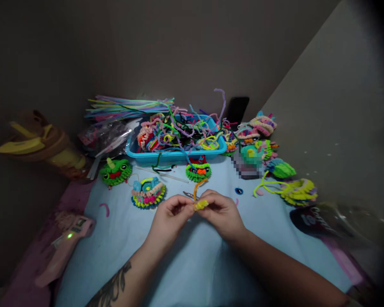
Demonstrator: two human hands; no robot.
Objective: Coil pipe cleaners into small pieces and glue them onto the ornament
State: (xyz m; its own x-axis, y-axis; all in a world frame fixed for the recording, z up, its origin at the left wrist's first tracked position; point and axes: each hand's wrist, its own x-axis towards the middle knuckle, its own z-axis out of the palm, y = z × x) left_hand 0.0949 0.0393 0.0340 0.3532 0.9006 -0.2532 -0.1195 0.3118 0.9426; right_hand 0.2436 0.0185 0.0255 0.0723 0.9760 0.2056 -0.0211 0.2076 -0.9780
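Observation:
My left hand [175, 213] and my right hand [223, 215] meet over the blue cloth, fingers pinched on a small pipe cleaner piece [201, 205]. Its yellow part is bunched between my fingertips, and a bent orange strand [199, 185] sticks up from it. Just behind my fingers lies a metal tool tip [188, 194], the rest of it hidden. A green figure with an orange mouth [199, 172] sits beyond my hands. To the left stand a multicoloured figure [148, 194] with blue tufts and a green figure [116, 172] with a red mouth.
A blue basket [176, 157] heaped with pipe cleaners stands at the back. Straight pipe cleaners [128, 106] lie behind it. More fuzzy figures [299, 192] crowd the right, near a dark-labelled cup [316, 221]. A pink device [67, 247] with a green light rests at left.

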